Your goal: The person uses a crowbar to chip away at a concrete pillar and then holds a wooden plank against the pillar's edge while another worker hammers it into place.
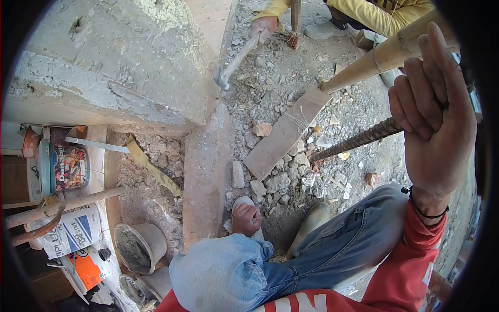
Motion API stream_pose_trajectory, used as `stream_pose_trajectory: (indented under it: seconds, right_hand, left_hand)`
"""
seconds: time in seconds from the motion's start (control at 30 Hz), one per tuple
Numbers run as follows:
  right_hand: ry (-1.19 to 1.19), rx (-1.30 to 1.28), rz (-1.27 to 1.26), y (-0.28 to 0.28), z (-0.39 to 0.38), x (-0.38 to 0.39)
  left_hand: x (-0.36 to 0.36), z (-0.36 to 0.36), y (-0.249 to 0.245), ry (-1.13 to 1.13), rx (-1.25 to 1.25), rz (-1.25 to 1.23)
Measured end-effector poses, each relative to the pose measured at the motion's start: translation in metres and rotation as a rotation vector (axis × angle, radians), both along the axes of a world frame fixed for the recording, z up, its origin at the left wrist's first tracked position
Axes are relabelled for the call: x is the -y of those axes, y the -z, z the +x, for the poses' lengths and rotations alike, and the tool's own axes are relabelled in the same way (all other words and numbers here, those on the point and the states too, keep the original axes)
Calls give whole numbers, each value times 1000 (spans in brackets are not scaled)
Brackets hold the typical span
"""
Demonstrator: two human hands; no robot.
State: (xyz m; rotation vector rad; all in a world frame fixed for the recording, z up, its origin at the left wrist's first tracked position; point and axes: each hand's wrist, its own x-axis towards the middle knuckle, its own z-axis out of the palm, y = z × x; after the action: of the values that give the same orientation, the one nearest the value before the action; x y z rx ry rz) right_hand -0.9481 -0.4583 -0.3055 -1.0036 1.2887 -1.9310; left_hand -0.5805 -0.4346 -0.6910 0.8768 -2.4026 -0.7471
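Observation:
My right hand (435, 104) is raised at the right, index finger stretched out and the other fingers bent towards the palm. No object shows in it. A rusty ribbed steel bar (358, 138) runs up from the ground and passes behind its fingers in this view. Low in the middle, my left hand (247, 218) is closed beside my knee, over a pale shoe (242, 200); whatever its curled fingers hold is hidden. At the top, another person's hand (264, 27) grips a hammer (236, 61), its head close to the concrete corner.
A wooden board (288, 132) lies on the rubble, near a bamboo pole (377, 54). A concrete block (125, 57) and ledge (205, 182) stand left. Beyond are a mortar bucket (139, 248), a paint tub (70, 164) and an adhesive bag (73, 229).

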Motion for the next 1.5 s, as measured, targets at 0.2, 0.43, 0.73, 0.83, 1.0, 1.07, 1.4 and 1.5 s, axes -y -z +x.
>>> stream_pose_trajectory:
  seconds: [0.2,0.43,0.73,0.83,1.0,1.07,1.4,1.5]
  right_hand:
    - [637,-31,51,-16,61,40]
    - [65,-17,26,-1,7,3]
    - [-36,55,-52,2,4,6]
    - [-27,59,-34,0,6,6]
    - [-2,64,-35,1,7,7]
    - [-13,62,-32,0,7,7]
    - [149,13,28,-1,19,9]
    - [-34,64,-21,4,5,7]
  left_hand:
    - [0,3,11,11,44,51]
    - [-1,2,10,14,25,44]
    - [1,0,4,10,17,41]
    - [1,-1,3,9,11,36]
    - [1,-1,5,11,18,23]
    - [1,0,7,7,25,33]
    - [-1,2,10,1,26,28]
    - [1,2,8,17,43,29]
